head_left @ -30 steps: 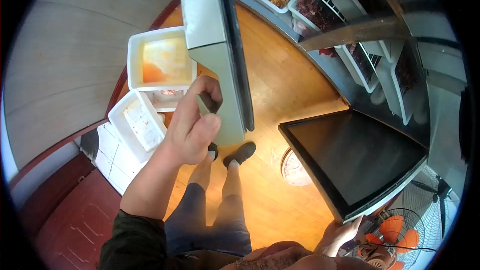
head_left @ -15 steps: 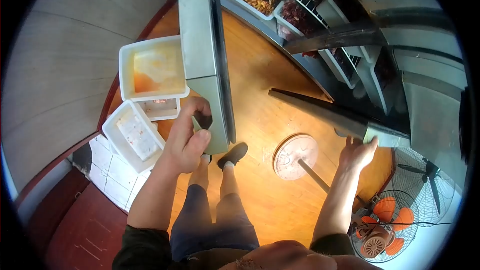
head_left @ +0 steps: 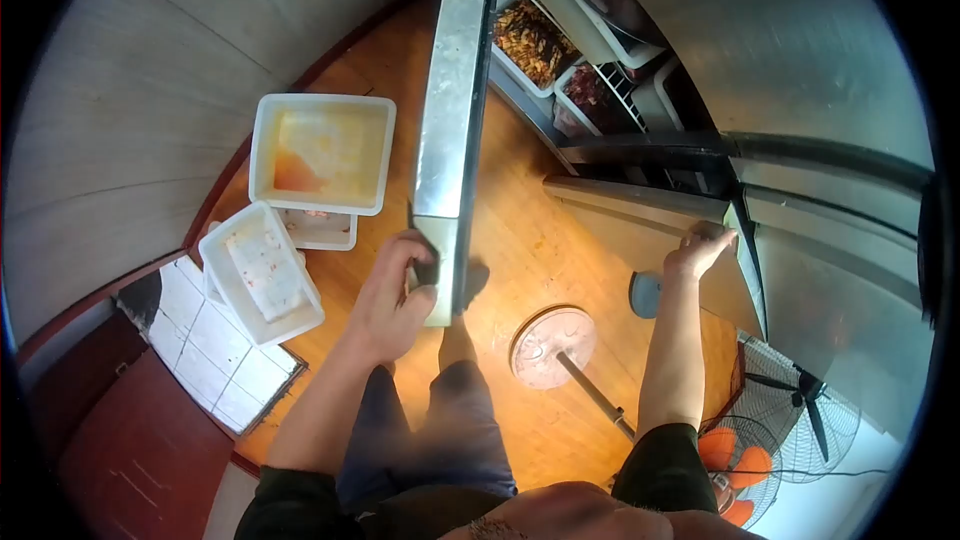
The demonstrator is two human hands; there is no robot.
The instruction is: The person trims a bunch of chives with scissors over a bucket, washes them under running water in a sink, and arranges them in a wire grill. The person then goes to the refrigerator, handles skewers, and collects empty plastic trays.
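Fingers of my left hand (head_left: pixel 395 300) are curled around the end of a steel fridge door (head_left: pixel 447 140), which stands open in front of me. My right hand (head_left: pixel 697 250) holds the edge of a second fridge door (head_left: pixel 650 225), swung partly across the right compartment. Inside the fridge, a white tub of yellowish-brown food (head_left: pixel 533 45) and a tub of dark red meat (head_left: pixel 588 90) sit on wire racks. The right compartment's contents are mostly hidden behind its door.
On the wooden floor at left lie a large white tub with orange residue (head_left: pixel 330 110) and smaller stained tubs (head_left: pixel 262 275). A round pinkish stand base with a pole (head_left: pixel 553 345) is near my feet. Fans with orange (head_left: pixel 750 470) and black blades (head_left: pixel 805 395) stand at right.
The right door has swung closer to the fridge, covering most of the tubs there. In view, the left door and my left hand have shifted right.
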